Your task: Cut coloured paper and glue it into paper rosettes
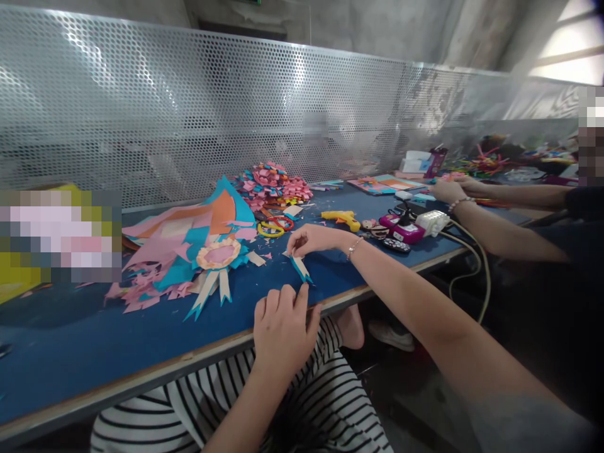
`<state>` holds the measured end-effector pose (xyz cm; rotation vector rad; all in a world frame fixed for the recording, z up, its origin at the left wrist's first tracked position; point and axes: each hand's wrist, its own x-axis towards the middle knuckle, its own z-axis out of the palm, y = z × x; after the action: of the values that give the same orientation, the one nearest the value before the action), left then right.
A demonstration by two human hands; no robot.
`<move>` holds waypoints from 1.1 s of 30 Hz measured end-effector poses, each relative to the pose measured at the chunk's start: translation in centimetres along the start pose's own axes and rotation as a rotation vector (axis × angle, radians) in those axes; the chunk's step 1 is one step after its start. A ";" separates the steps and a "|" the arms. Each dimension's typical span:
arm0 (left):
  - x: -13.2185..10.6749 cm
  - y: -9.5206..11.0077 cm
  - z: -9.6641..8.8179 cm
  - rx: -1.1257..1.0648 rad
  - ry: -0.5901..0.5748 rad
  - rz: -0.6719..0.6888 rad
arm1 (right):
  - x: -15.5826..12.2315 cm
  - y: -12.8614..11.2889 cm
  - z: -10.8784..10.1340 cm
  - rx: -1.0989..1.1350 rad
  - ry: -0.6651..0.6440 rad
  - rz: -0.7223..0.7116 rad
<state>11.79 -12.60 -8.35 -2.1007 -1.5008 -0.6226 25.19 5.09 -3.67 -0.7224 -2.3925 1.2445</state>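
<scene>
A narrow teal and cream paper strip (300,267) lies on the blue table (141,340) near its front edge. My right hand (314,240) pinches the strip's far end. My left hand (282,327) rests at the table edge, fingers curled, its fingertips on the strip's near end. To the left lies a paper rosette (218,254) with a pink centre and teal ribbon tails, on top of pink, orange and teal paper scraps.
A heap of small pink paper pieces (274,182) sits at the back, with coloured rings (274,226) and a yellow glue gun (342,218) nearby. A pink device (403,229) with a cable stands right. Another person's hands (453,189) work at the far right. A perforated metal screen (189,113) backs the table.
</scene>
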 end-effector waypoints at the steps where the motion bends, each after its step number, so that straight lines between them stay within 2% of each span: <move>1: 0.0 0.0 0.0 0.001 -0.001 -0.001 | 0.0 0.0 0.0 0.004 0.004 0.003; 21: 0.0 0.0 0.0 0.002 -0.001 -0.003 | -0.1 -0.4 0.1 -0.095 -0.016 -0.007; 33: 0.0 0.0 0.0 -0.010 -0.008 0.000 | 0.0 -0.1 0.2 -0.074 0.004 -0.006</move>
<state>11.79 -12.59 -8.29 -2.1126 -1.5055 -0.6238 25.02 4.90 -3.73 -0.7388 -2.4464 1.1566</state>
